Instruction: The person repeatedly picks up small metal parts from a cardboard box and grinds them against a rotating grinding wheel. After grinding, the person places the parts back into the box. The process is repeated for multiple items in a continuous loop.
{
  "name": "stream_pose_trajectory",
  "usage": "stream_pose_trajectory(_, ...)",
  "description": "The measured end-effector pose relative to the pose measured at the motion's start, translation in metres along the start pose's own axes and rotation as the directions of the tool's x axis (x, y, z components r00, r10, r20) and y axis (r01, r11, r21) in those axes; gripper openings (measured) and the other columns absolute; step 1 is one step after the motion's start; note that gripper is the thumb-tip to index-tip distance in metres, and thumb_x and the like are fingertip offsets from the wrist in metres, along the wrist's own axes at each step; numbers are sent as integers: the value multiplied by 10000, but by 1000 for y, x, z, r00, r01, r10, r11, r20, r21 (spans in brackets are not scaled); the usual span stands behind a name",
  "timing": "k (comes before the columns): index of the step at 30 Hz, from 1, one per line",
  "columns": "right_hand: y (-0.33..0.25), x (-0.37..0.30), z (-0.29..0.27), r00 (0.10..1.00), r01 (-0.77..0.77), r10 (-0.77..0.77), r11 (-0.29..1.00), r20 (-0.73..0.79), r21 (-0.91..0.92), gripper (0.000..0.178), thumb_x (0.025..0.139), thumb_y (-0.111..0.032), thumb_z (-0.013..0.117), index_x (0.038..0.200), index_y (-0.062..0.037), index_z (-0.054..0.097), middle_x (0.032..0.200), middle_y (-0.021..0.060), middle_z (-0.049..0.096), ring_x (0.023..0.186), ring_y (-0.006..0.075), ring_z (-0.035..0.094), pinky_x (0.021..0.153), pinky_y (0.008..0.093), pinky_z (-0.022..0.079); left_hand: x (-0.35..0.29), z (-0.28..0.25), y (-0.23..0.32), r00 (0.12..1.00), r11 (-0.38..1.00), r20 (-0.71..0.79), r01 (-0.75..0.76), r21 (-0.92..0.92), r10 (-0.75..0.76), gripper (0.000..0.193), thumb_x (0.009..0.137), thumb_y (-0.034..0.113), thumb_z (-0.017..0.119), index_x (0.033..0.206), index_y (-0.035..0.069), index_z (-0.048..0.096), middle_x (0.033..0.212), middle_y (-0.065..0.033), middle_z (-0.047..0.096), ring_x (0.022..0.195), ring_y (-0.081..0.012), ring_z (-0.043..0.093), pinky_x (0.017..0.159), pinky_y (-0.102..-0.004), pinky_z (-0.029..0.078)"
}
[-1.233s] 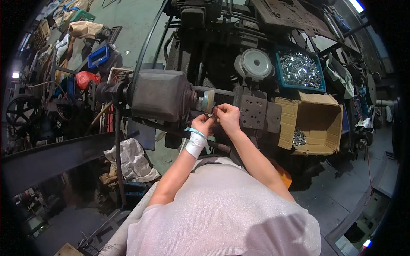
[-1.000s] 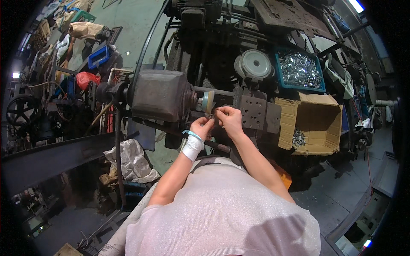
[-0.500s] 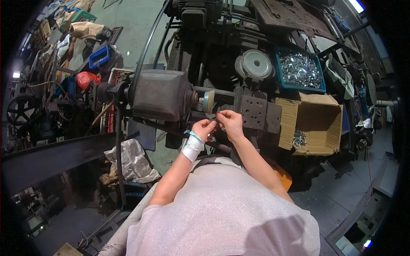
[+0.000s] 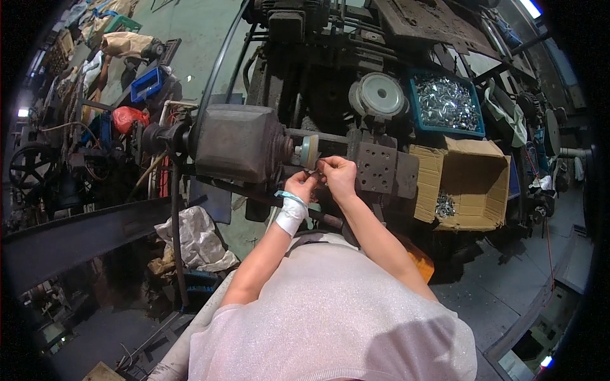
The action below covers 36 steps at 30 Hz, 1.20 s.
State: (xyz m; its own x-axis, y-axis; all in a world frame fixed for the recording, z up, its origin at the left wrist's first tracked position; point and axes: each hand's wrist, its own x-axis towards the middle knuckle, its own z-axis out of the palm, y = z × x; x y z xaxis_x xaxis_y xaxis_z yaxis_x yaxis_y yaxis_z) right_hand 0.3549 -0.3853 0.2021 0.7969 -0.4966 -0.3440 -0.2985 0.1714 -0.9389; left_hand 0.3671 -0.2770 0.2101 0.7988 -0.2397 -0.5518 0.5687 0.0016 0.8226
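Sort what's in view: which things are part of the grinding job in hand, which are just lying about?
In hand: left hand, right hand, small workpiece, grinding wheel, motor housing.
Lying about: blue crate of metal parts, cardboard box, white sack, red bag.

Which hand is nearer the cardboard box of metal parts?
Right. The right hand is at the grinding wheel, on the side toward the cardboard box. The left hand sits beside it, farther from the box.

Single head-worn fisheye view looking steeply down, close over the person's own hands (image 4: 321, 178) at a dark machine (image 4: 238, 143)
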Motion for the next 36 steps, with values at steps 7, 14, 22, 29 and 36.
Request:
stream_pose_trajectory(7, -6, -5, -3, 999, -44, 42, 995, 19, 84, 64, 730, -46, 609, 748, 13, 627, 607, 37, 577, 477, 66, 484, 429, 207, 383, -6, -3, 4, 991, 995, 91, 101, -13, -100, 197, 822, 230, 552, 804, 36, 580, 646, -16, 560, 478, -83, 473, 402, -226, 393)
stream_pose_trajectory(14, -27, -26, -36, 853, -481, 287, 757, 436, 443, 84, 769, -108, 585, 742, -30, 569, 606, 14, 523, 460, 75, 454, 379, 208, 315, -25, -24, 1, 915, 837, 387, 300, -458, -116, 287, 905, 273, 383, 1076, 62, 474, 807, -45, 580, 517, -101, 449, 432, -243, 404)
stream_pose_trajectory(22, -27, -44, -30, 785, -514, 443, 856, 433, 54, 177, 805, -171, 583, 833, 4, 577, 614, 5, 534, 452, 51, 441, 342, 192, 290, -28, -27, -13, 927, 679, 372, 303, -669, -47, 243, 906, 189, 386, 1117, 88, 454, 821, -36, 576, 531, -100, 448, 429, -239, 408)
stream_pose_trajectory(29, -6, -43, -27, 899, -338, 296, 938, 323, 80, 134, 789, -122, 591, 825, 6, 574, 625, 21, 551, 432, 46, 442, 346, 187, 311, -35, -17, 1, 955, 825, 290, 211, -525, -60, 267, 875, 188, 467, 1116, 73, 478, 875, -28, 586, 520, -78, 444, 423, -210, 396)
stream_pose_trajectory(36, -33, -32, -33, 957, 38, 53, 952, 287, -302, 164, 748, -128, 602, 799, 27, 611, 625, 69, 595, 464, 90, 508, 442, 236, 413, -28, -21, -15, 989, 991, 108, -109, 74, 101, 206, 783, 124, 602, 951, 5, 586, 722, -20, 600, 493, -46, 471, 408, -192, 382)
